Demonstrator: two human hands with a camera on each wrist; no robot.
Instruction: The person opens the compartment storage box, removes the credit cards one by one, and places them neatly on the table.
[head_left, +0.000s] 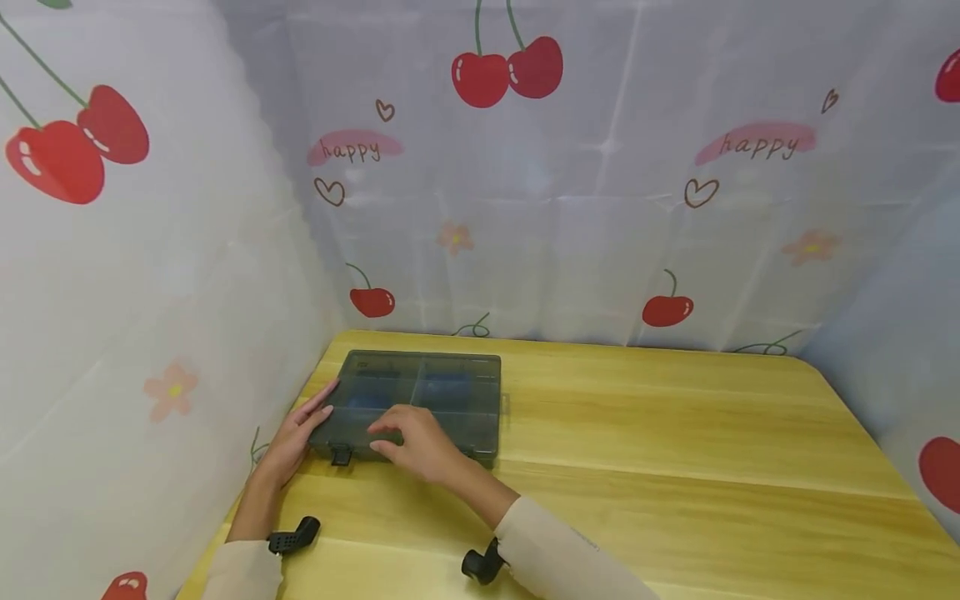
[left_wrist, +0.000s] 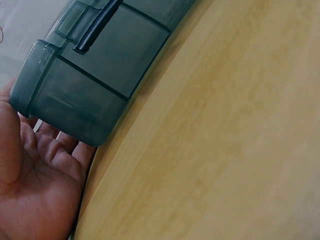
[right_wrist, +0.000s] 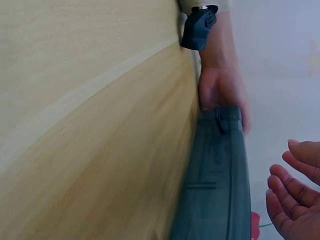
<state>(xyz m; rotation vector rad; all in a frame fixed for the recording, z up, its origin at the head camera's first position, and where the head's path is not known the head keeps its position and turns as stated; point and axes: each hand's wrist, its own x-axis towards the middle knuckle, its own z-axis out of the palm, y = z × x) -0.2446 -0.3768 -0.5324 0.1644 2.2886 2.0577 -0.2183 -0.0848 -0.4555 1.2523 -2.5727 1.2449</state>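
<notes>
A dark translucent compartment box (head_left: 457, 423) lies flat on the table, its lid down. Blue shapes show dimly through the lid; I cannot tell what they are. On its front side a black latch (head_left: 341, 456) sticks outward near the left corner. My left hand (head_left: 294, 435) holds the box's left end, thumb at the lid's edge and fingers along the side. In the left wrist view the box's corner partly hides these fingers. My right hand (head_left: 420, 442) hovers over the front of the lid, fingers loosely bent, thumb apart from them, with nothing between.
The yellow wooden table (head_left: 675, 450) extends to the right of the box. A cherry-print curtain (head_left: 562, 217) stands behind it and on both sides, close to the left hand. Each wrist carries a black camera mount (head_left: 295, 536).
</notes>
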